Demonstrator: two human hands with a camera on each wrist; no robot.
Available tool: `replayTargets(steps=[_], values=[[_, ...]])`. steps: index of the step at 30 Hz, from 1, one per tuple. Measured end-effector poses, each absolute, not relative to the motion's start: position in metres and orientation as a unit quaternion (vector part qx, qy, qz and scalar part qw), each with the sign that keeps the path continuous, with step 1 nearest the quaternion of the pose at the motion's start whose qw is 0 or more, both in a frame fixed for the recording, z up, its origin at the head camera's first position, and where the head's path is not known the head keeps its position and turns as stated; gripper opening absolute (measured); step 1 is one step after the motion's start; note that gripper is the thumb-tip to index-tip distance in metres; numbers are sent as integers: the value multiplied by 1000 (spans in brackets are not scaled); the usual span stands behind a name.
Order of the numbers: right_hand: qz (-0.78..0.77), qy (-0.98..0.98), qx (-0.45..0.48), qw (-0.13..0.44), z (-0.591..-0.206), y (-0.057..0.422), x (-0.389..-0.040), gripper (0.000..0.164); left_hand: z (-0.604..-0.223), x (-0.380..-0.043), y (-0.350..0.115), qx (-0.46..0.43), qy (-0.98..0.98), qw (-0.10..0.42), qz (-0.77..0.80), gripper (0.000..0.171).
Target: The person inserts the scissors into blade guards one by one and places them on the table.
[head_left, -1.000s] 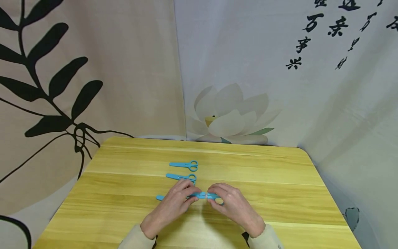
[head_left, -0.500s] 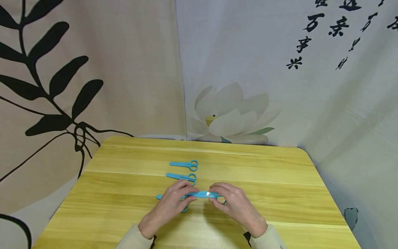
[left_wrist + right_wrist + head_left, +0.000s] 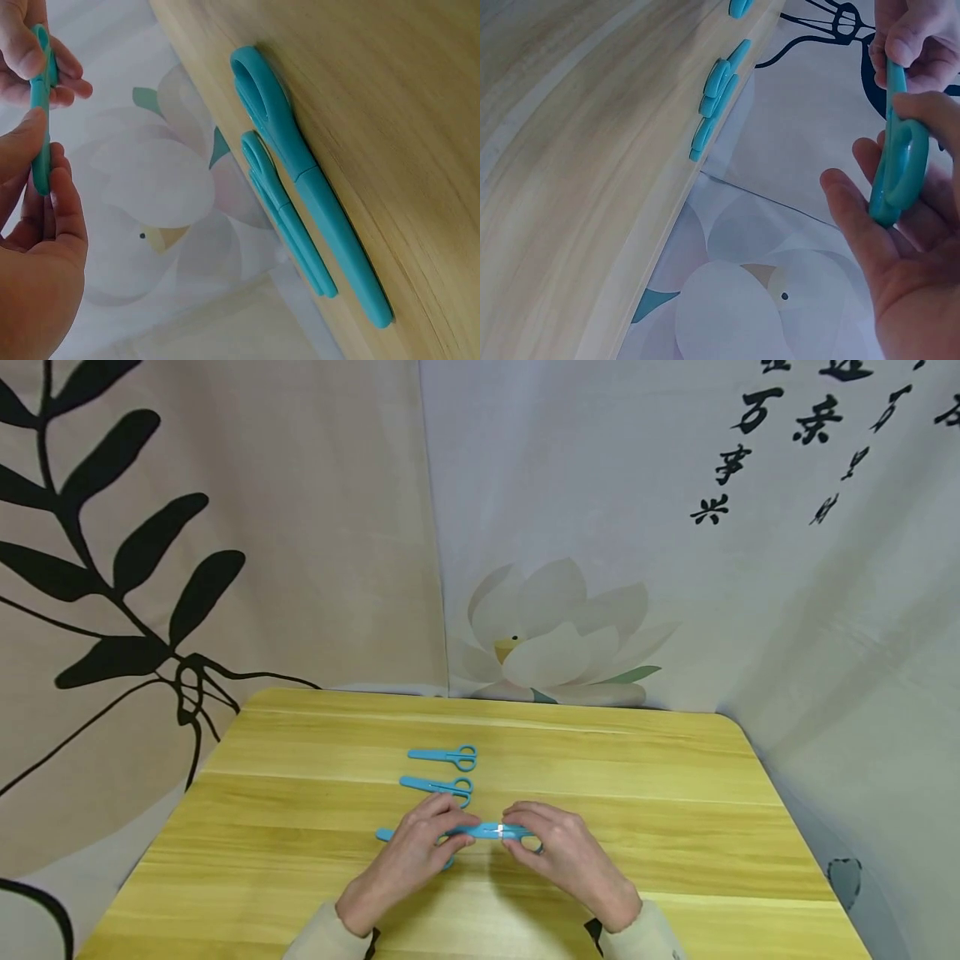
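Observation:
A pair of light-blue scissors [image 3: 489,831] with a blue blade cover is held level above the table in the head view. My left hand [image 3: 416,852] pinches the cover, and my right hand [image 3: 562,856] grips the handle end. A thin shiny strip shows between cover and handles. In the right wrist view, the handle loop [image 3: 909,165] lies between thumb and fingers of my right hand [image 3: 915,277]. The left wrist view shows my left hand [image 3: 45,277] pinching the cover [image 3: 40,157]. Another pair of blue scissors [image 3: 384,835] is mostly hidden beneath my left hand.
Two more covered blue scissors lie beyond my hands on the wooden table [image 3: 637,777]: a far pair [image 3: 442,757] and a nearer pair [image 3: 437,787], whose handle is close to my left fingers. Printed curtains [image 3: 570,527] hang behind the table's back edge.
My hands first spread slightly apart and the shiny strip between cover and handles widened. Since then they have drawn a little together and the strip looks narrower. The scissors on the table stay put.

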State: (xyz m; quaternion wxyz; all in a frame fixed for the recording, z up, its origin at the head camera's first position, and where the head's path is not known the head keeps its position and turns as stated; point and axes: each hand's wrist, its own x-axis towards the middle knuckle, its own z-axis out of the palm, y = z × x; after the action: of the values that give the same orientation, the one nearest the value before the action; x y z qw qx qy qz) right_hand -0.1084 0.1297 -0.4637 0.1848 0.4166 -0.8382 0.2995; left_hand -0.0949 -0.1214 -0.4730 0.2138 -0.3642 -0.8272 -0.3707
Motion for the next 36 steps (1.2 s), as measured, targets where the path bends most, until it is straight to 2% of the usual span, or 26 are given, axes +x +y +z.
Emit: replayTargets(steps=[36], values=[[281, -839, 423, 196, -480, 121, -110, 28, -473, -92, -115, -318, -888, 144, -300, 19]])
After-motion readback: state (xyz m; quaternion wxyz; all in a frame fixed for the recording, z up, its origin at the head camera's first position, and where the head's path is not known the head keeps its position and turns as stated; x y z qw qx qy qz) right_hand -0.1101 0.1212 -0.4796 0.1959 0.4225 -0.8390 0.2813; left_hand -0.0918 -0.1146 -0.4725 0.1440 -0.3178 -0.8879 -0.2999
